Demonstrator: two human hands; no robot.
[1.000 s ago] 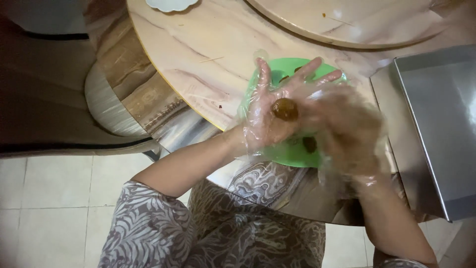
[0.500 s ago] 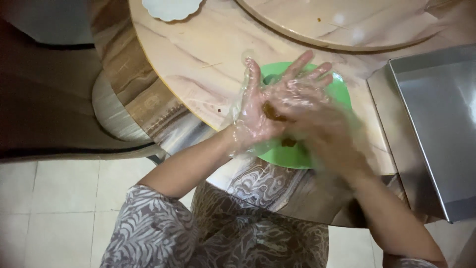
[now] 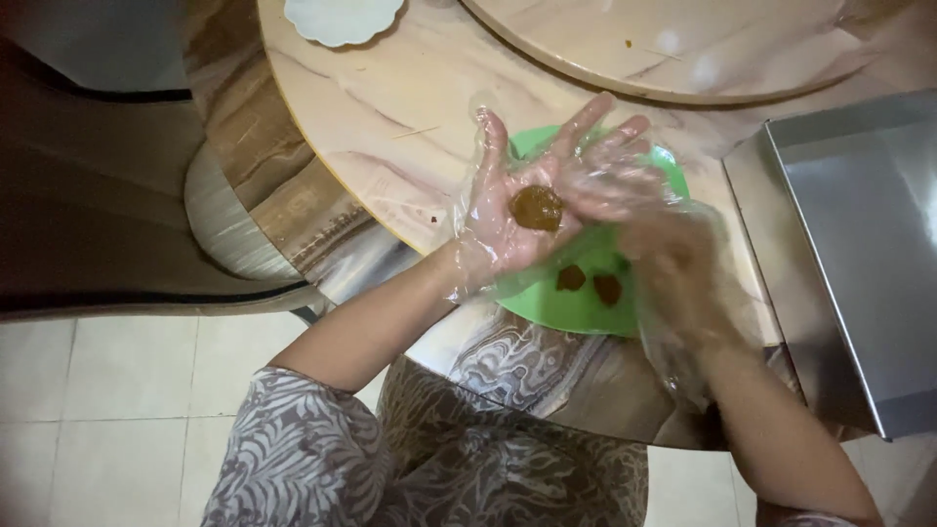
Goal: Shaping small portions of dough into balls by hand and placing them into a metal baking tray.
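One brown dough ball (image 3: 538, 207) on flat-open left hand (image 3: 512, 210); right hand (image 3: 673, 263) blurred, grip unclear, above round green plastic plate (image 3: 571, 303).

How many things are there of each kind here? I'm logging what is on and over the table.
Brown lumps: 3, one on the left hand, two on the green plate
Green plate: 1
Metal tray: 1
White scalloped dish: 1
Total: 6
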